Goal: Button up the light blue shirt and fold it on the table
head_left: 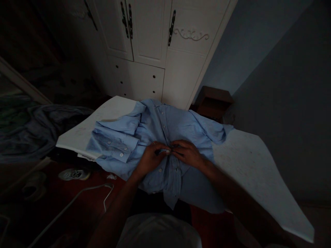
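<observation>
A light blue button-up shirt [178, 120] lies spread over a white board, its cuffed sleeve with several buttons folded at the left. My left hand [153, 156] pinches the shirt's front placket around the middle. Close against it, my right hand [187, 153] grips the opposite edge of the placket, fingertips nearly meeting the left ones. The button between the fingers is mostly hidden. Above the hands the front edges lie together; below them the placket hangs apart, with a button showing on the left side and the loose flap drooping over the board's near edge.
The white board [258, 165] extends to both sides. Behind it stands a white wardrobe [148, 44], with a small brown cabinet [214, 100] to its right. A sneaker [74, 174] and a white hanger [74, 198] are at lower left; dark cloth [51, 127] is heaped further left.
</observation>
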A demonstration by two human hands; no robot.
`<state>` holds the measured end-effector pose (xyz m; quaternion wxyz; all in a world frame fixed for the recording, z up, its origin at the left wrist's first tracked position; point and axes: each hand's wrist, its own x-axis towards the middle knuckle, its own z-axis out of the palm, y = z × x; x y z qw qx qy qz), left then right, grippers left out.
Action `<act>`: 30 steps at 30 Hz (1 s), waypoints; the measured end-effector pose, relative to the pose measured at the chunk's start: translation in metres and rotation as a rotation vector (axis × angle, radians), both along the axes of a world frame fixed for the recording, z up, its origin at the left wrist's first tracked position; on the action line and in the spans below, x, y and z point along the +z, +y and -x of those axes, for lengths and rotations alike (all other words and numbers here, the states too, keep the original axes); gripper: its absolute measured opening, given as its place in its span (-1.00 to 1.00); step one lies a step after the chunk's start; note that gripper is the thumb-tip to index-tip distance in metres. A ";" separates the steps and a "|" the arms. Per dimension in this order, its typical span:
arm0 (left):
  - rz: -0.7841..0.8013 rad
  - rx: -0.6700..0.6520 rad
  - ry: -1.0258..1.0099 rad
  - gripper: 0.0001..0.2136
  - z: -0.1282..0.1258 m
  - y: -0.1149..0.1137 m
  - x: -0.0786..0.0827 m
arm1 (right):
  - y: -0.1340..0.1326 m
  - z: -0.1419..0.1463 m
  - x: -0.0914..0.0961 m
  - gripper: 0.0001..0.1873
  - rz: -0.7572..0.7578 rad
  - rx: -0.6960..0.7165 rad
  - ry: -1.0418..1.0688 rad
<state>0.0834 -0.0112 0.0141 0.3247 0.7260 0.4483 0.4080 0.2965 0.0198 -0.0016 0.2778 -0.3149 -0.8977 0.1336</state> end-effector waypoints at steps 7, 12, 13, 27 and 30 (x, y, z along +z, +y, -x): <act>-0.055 0.124 -0.021 -0.91 -0.001 -0.002 0.001 | -0.004 0.004 0.003 -0.86 0.092 -0.096 0.111; -0.081 0.114 0.082 -0.90 0.000 -0.004 0.000 | -0.005 0.007 0.001 -0.90 0.150 -0.163 0.124; -0.078 0.107 0.100 -0.88 0.000 -0.004 -0.001 | -0.005 0.007 0.000 -0.93 0.185 -0.168 0.130; -0.134 0.212 0.653 -0.60 -0.017 0.031 0.014 | 0.004 -0.004 0.006 -0.62 0.911 -0.188 0.749; -0.243 0.133 0.706 -0.70 -0.017 0.044 0.023 | 0.004 -0.002 0.007 -0.60 0.949 -0.226 0.837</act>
